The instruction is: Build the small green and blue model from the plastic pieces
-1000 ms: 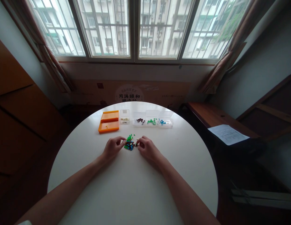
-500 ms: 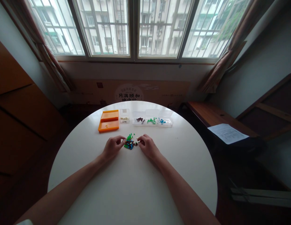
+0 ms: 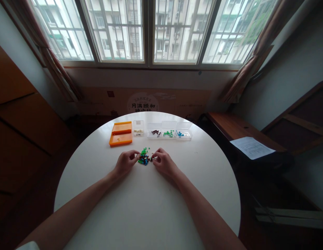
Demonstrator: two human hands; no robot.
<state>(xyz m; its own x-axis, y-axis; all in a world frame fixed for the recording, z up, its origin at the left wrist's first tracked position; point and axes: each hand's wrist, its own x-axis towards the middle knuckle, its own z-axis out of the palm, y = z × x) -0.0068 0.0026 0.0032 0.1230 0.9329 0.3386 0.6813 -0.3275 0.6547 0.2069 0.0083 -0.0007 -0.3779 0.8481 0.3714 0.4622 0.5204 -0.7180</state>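
A small heap of mixed green, blue, brown and pale pieces (image 3: 144, 158) lies on the white table; they look like tiny building bricks. My left hand (image 3: 125, 162) rests at the heap's left edge, thumb and forefinger pinched together. Whatever sits between those fingertips is too small to make out. On the other side, my right hand (image 3: 163, 161) has its fingers curled in a pinch, close to a few dark pieces at the heap's right edge. I cannot tell what it grips. One green piece (image 3: 149, 148) lies apart, just beyond the heap.
Beyond my hands stand an orange tray (image 3: 120, 142) with a few yellowish bits, a small clear box (image 3: 138, 133) with pale pieces, and a clear compartment box (image 3: 169, 138) holding brown, green and blue pieces. To the right, a printed sheet (image 3: 252, 148) lies by a wooden bench.
My right hand's fingers have shifted slightly at the heap's right edge. My left hand stays almost where it was. The boxes and tray have not moved.
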